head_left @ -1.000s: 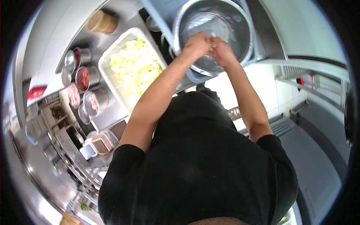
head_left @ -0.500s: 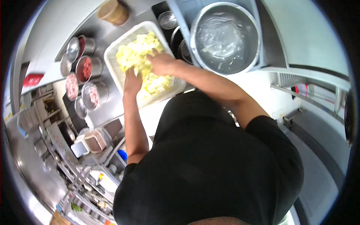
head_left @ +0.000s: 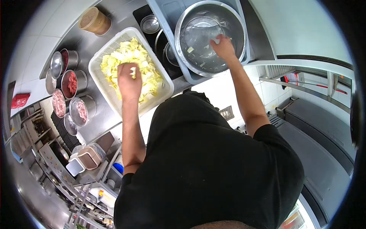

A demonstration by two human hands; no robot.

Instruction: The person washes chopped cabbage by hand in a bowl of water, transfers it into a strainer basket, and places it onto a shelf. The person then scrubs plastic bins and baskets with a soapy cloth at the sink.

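Observation:
Chopped yellow-green cabbage (head_left: 146,82) lies heaped in a white perforated plastic basket (head_left: 95,72) on the steel counter. My left hand (head_left: 129,84) is over the heap, fingers curled, with a pale piece of cabbage (head_left: 133,72) showing between them. To the right, a large metal bowl (head_left: 182,61) stands in a grey-blue plastic tub (head_left: 190,79). It contains clear water with a few small cabbage bits (head_left: 190,49) in it. Over the water is my right hand (head_left: 225,47), thumb and fingers apart, nothing visible in its grip.
Several steel pots (head_left: 88,108) with pink and red meat stand at the counter's left. A brown tub (head_left: 95,21) sits at the back. Between basket and bowl, a dark recess holds a round metal lid (head_left: 150,24). Brown and white bins (head_left: 89,157) are lower left.
My right hand has left the cabbage and moved right, over the metal bowl. My left hand stays at the basket, its fingers now curled round a piece of cabbage. The view has shifted.

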